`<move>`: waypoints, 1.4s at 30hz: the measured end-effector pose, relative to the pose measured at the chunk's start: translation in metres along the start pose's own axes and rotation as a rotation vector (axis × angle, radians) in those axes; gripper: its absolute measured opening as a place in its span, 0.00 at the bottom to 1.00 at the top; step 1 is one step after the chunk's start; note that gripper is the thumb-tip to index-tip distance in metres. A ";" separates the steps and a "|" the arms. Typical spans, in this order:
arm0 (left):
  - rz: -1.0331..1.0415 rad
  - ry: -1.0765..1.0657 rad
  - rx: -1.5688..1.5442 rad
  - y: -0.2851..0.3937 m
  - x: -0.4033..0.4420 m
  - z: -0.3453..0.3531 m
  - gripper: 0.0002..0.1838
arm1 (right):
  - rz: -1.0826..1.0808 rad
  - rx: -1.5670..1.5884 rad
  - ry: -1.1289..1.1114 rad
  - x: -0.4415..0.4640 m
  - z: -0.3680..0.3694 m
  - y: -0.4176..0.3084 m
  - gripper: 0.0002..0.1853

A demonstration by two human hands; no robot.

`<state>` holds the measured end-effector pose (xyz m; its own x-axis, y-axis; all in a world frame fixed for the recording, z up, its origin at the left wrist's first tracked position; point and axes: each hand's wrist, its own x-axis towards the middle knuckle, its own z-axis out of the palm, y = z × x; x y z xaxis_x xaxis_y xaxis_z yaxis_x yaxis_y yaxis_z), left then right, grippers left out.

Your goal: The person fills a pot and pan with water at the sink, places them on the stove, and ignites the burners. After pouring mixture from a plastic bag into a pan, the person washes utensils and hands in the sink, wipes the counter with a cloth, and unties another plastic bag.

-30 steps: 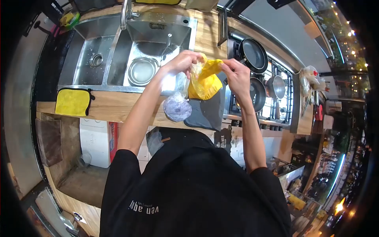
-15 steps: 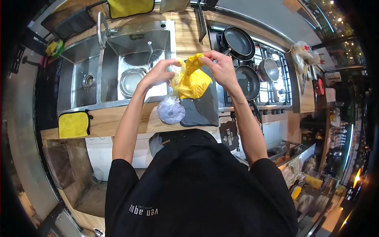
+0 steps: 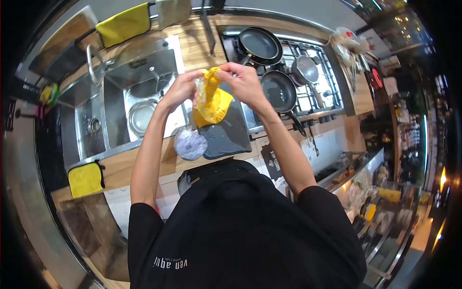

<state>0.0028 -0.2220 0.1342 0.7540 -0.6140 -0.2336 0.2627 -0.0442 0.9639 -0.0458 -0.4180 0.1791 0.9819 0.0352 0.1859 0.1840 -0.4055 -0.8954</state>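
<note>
Two hands are at work on one yellow bag (image 3: 211,107). The left hand (image 3: 181,92) pinches its clear, crinkled upper edge, and the right hand (image 3: 244,86) pinches the bunched yellow neck with thumb and fingers. The bag hangs between and below the two hands, its full part nearer the person than the fingertips. Its lower end is over one dark mat (image 3: 226,137); whether it rests there cannot be told.

One pale purple bundle (image 3: 190,143) in clear wrap sits just beside the mat's left edge, below the left hand and apart from it.

On the stove (image 3: 332,94), to the right, are three vessels: a back black pan (image 3: 260,45), a front black pan (image 3: 279,91) and one steel pot (image 3: 305,70). To the left, one sink (image 3: 177,53) has two basins and one tap (image 3: 90,65); the right basin holds one metal bowl (image 3: 142,119). Two yellow cloths show: a front cloth (image 3: 86,180) at the counter's edge, and a back cloth (image 3: 124,24) hanging behind the sink.
</note>
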 end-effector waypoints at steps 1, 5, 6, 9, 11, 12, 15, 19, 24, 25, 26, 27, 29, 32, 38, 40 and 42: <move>0.005 -0.025 -0.035 -0.006 0.005 -0.003 0.30 | 0.018 0.016 0.016 -0.001 0.000 0.000 0.11; 0.011 -0.012 -0.149 0.006 0.012 0.007 0.30 | 0.058 0.162 0.083 -0.003 -0.012 0.008 0.11; 0.004 -0.017 -0.148 0.002 0.017 0.005 0.30 | 0.043 0.144 0.105 -0.002 -0.020 0.012 0.10; -0.035 -0.020 0.134 -0.013 0.026 -0.014 0.29 | 0.057 0.263 0.186 -0.005 -0.056 -0.021 0.09; -0.053 0.059 0.217 -0.025 0.024 -0.008 0.29 | 0.031 0.265 0.206 -0.004 -0.086 -0.024 0.09; -0.063 0.136 0.299 -0.031 0.021 -0.003 0.28 | 0.044 0.303 0.215 -0.006 -0.101 -0.033 0.09; 0.061 0.171 0.580 -0.070 0.020 -0.008 0.28 | 0.008 0.238 0.204 -0.005 -0.149 -0.019 0.11; 0.105 0.356 0.895 -0.049 -0.006 0.028 0.25 | 0.080 0.070 0.143 -0.008 -0.208 0.024 0.10; 0.165 1.064 1.191 0.010 -0.023 0.135 0.12 | 0.124 -0.154 0.019 -0.016 -0.250 0.110 0.09; 0.098 1.005 0.737 -0.003 -0.012 0.160 0.10 | 0.060 -0.201 0.017 -0.017 -0.255 0.125 0.09; 0.040 0.930 0.285 -0.014 0.000 0.188 0.11 | 0.059 -0.197 -0.015 -0.017 -0.259 0.140 0.09; -0.086 0.641 -0.012 -0.002 0.021 0.227 0.16 | 0.041 -0.245 0.036 -0.020 -0.261 0.152 0.09; -0.148 0.320 -0.406 -0.005 0.077 0.292 0.20 | 0.011 -0.373 0.087 -0.025 -0.265 0.167 0.08; -0.314 0.289 -0.892 -0.024 0.159 0.358 0.31 | 0.054 -0.421 0.121 -0.036 -0.264 0.179 0.07; -0.230 0.493 -1.351 -0.036 0.228 0.397 0.22 | -0.098 -0.538 0.099 -0.053 -0.270 0.209 0.03; -0.145 0.516 -1.424 -0.058 0.244 0.411 0.19 | -0.189 -0.618 0.061 -0.057 -0.274 0.210 0.03; -0.094 0.539 -1.473 -0.062 0.248 0.416 0.20 | -0.141 -0.547 0.060 -0.060 -0.277 0.217 0.04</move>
<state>-0.0767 -0.6993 0.0695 0.7348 -0.2969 -0.6099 0.4105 0.9104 0.0514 -0.0772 -0.7615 0.0860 0.9422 0.0776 0.3260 0.2482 -0.8152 -0.5233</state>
